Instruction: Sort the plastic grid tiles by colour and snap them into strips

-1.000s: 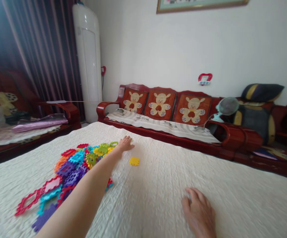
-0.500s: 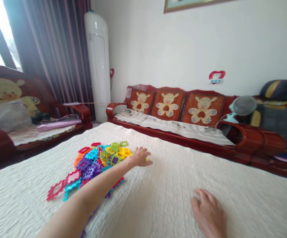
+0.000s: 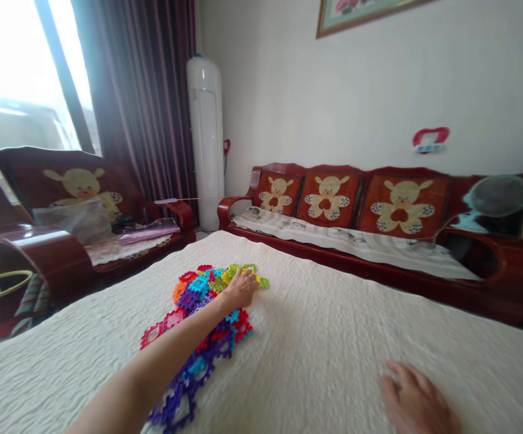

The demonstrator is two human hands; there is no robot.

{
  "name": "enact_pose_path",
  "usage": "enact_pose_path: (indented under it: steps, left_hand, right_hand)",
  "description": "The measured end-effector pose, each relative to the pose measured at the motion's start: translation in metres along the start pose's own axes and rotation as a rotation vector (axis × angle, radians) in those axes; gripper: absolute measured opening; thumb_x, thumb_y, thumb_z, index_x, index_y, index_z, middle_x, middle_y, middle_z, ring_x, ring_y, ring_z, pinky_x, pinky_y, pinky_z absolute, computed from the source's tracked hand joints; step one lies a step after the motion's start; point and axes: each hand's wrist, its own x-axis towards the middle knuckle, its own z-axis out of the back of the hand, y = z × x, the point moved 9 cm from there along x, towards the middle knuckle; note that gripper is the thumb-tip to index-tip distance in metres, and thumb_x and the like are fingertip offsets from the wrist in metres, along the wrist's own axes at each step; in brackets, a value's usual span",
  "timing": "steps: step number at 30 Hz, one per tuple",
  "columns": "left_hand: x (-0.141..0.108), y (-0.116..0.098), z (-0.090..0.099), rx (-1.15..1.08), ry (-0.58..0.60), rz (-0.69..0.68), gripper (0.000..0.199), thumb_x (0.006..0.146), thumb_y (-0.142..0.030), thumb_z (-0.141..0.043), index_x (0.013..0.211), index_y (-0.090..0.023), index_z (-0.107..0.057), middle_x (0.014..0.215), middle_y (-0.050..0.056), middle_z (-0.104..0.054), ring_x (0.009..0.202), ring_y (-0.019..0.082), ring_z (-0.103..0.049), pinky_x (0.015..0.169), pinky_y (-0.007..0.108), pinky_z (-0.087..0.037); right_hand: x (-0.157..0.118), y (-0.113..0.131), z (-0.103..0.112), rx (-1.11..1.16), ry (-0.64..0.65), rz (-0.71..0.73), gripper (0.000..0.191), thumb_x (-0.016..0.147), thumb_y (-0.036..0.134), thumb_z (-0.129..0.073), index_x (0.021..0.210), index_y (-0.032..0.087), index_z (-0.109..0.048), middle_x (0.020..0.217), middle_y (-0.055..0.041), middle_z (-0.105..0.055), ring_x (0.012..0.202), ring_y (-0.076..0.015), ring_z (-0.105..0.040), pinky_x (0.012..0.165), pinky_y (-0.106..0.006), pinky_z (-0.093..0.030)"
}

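My left hand (image 3: 243, 288) reaches over the far right side of a heap of colourful plastic interlocking pieces (image 3: 200, 286). Its fingers are apart and slightly bent, on or just above the yellow and green pieces; nothing shows in its grip. The flat, notch-edged pieces are purple, red, blue, orange, yellow and green, some with open centres. Purple pieces (image 3: 182, 401) trail toward me, partly behind my left forearm. Well to the right, my right hand (image 3: 417, 398) lies on the white quilted cover (image 3: 316, 349), empty, thumb and fingers loosely apart, somewhat blurred.
A long wooden sofa (image 3: 288, 235) with bear-patterned cushions stands beyond the covered surface. An armchair (image 3: 58, 244) is at the left, holding a plastic bag and a pink packet. A small fan (image 3: 496, 196) stands at the right, a tall white unit (image 3: 206, 138) in the corner.
My left hand has drawn back from the cover beside the heap onto the yellow and green pieces. The view has swung left. My right hand still lies on the cover.
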Motion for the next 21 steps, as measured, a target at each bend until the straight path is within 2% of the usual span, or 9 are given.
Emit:
enact_pose_path:
  steps: [4, 8, 12, 15, 18, 21]
  left_hand:
    - [-0.040, 0.023, 0.027, -0.061, -0.101, 0.060, 0.035, 0.084, -0.017, -0.043, 0.113, -0.023, -0.063, 0.118, 0.009, -0.060, 0.115, 0.024, -0.050, 0.100, 0.041, -0.037]
    - [-0.108, 0.031, 0.036, -0.174, -0.213, 0.069, 0.039, 0.088, -0.034, -0.047, 0.125, -0.025, -0.057, 0.129, 0.008, -0.056, 0.122, 0.024, -0.046, 0.103, 0.040, -0.037]
    - [-0.177, 0.033, 0.015, -0.246, -0.210, 0.110, 0.056, 0.086, -0.056, -0.046, 0.135, -0.028, -0.050, 0.146, 0.008, -0.042, 0.136, 0.032, -0.032, 0.107, 0.050, -0.034]
    - [-0.215, 0.026, -0.003, -0.276, -0.167, 0.088, 0.068, 0.081, -0.066, -0.047, 0.138, -0.028, -0.047, 0.151, 0.010, -0.036, 0.138, 0.038, -0.027, 0.105, 0.058, -0.032]
    - [-0.238, 0.016, -0.012, -0.279, -0.146, 0.037, 0.076, 0.075, -0.070, -0.053, 0.139, -0.030, -0.045, 0.151, 0.012, -0.035, 0.138, 0.041, -0.025, 0.104, 0.062, -0.030]
    - [-0.246, 0.014, -0.015, -0.274, -0.153, 0.032, 0.076, 0.073, -0.068, -0.057, 0.139, -0.030, -0.046, 0.151, 0.012, -0.034, 0.137, 0.042, -0.026, 0.103, 0.064, -0.030]
  right_hand:
    - [0.000, -0.001, 0.002, 0.017, 0.001, -0.024, 0.047, 0.082, 0.039, -0.033, 0.115, 0.022, -0.062, 0.128, -0.0094, -0.058, 0.114, -0.0303, -0.054, 0.095, -0.044, -0.039]
    - [-0.002, 0.005, 0.005, 0.021, -0.013, -0.002, 0.047, 0.084, 0.036, -0.033, 0.117, 0.020, -0.061, 0.128, -0.0111, -0.058, 0.115, -0.0303, -0.053, 0.094, -0.045, -0.040]
    - [-0.003, 0.003, -0.001, 0.012, 0.024, 0.042, 0.051, 0.085, 0.035, -0.030, 0.123, 0.017, -0.059, 0.133, -0.0112, -0.056, 0.116, -0.0294, -0.053, 0.097, -0.044, -0.039]
    - [-0.009, -0.006, -0.008, 0.009, 0.082, 0.122, 0.053, 0.085, 0.035, -0.029, 0.125, 0.017, -0.058, 0.138, -0.0099, -0.052, 0.121, -0.0274, -0.051, 0.101, -0.043, -0.038]
    - [-0.022, -0.026, -0.009, -0.010, 0.131, 0.108, 0.056, 0.085, 0.039, -0.027, 0.128, 0.019, -0.056, 0.140, -0.0078, -0.050, 0.124, -0.0278, -0.049, 0.101, -0.045, -0.038]
    - [-0.040, -0.039, -0.002, -0.025, 0.113, 0.067, 0.059, 0.086, 0.042, -0.023, 0.131, 0.019, -0.054, 0.142, -0.0070, -0.048, 0.126, -0.0287, -0.046, 0.101, -0.048, -0.037]
